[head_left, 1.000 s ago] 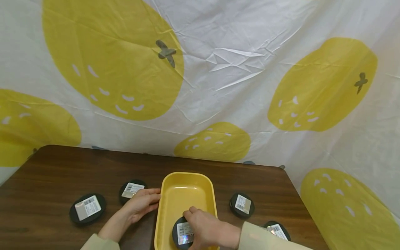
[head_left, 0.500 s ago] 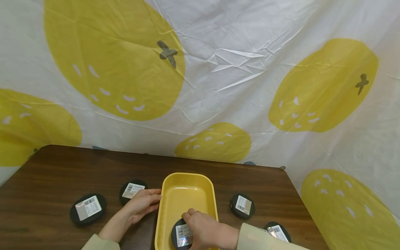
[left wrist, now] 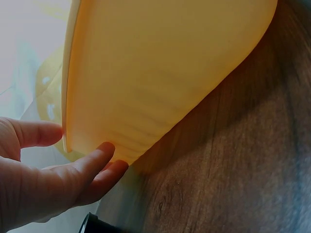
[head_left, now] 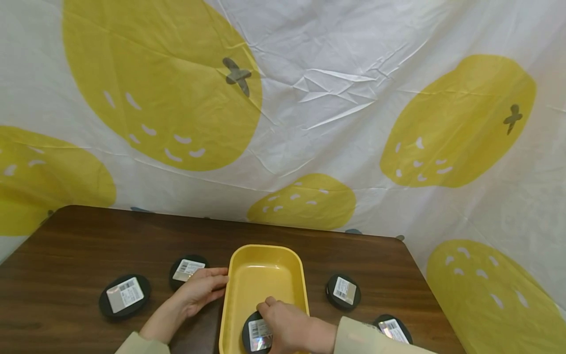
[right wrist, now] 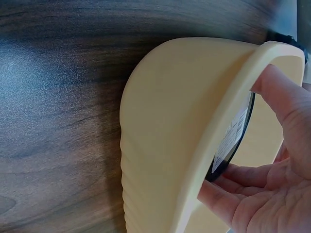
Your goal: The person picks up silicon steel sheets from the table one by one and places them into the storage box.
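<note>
A yellow rectangular tray with rounded corners stands on the brown table. Inside its near end is a round black flat container with a white barcode label. My right hand grips this container by its edge, thumb on one side and fingers on the other, as the right wrist view shows. My left hand touches the tray's left side with its fingertips. In the left wrist view, the thumb is at the rim of the tray and the other fingers lie along the outer wall.
Two similar black containers lie to the left, one farther out and one behind my left hand. To the right lie two more, one beside the tray and one partly behind my sleeve. A lemon-print cloth hangs behind the table.
My right hand and the container it holds have shifted very slightly toward me inside the tray. My left hand stays at the tray's side.
</note>
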`<act>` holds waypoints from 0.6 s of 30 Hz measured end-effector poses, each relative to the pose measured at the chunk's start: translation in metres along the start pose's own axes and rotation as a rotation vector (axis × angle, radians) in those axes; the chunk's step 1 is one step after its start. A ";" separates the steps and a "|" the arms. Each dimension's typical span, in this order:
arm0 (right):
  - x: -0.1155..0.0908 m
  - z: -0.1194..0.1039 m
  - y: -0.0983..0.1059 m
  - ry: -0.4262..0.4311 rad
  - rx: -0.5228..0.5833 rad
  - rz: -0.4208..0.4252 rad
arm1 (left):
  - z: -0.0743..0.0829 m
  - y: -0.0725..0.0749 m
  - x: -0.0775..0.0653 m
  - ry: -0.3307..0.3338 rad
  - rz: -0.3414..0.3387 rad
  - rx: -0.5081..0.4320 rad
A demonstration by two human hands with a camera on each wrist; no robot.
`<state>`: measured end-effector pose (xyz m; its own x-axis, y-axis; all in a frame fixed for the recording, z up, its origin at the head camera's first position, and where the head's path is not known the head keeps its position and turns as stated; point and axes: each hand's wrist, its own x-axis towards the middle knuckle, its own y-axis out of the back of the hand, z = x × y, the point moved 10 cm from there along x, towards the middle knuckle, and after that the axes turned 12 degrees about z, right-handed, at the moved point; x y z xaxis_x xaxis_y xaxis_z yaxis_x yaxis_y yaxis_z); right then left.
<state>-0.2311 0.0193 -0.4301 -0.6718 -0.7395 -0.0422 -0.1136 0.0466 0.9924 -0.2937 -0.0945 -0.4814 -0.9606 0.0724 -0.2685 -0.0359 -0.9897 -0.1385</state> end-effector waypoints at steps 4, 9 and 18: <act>-0.001 0.000 -0.003 -0.012 0.020 -0.005 | -0.001 0.000 -0.001 0.006 0.006 -0.001; 0.000 0.000 -0.005 -0.013 0.022 -0.010 | -0.001 0.001 -0.001 0.010 0.015 0.000; 0.002 0.000 -0.006 -0.008 0.008 -0.007 | -0.001 0.002 0.000 0.024 0.033 0.001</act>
<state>-0.2314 0.0177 -0.4364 -0.6765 -0.7348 -0.0499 -0.1238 0.0466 0.9912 -0.2937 -0.0961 -0.4832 -0.9543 0.0429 -0.2959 -0.0049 -0.9918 -0.1280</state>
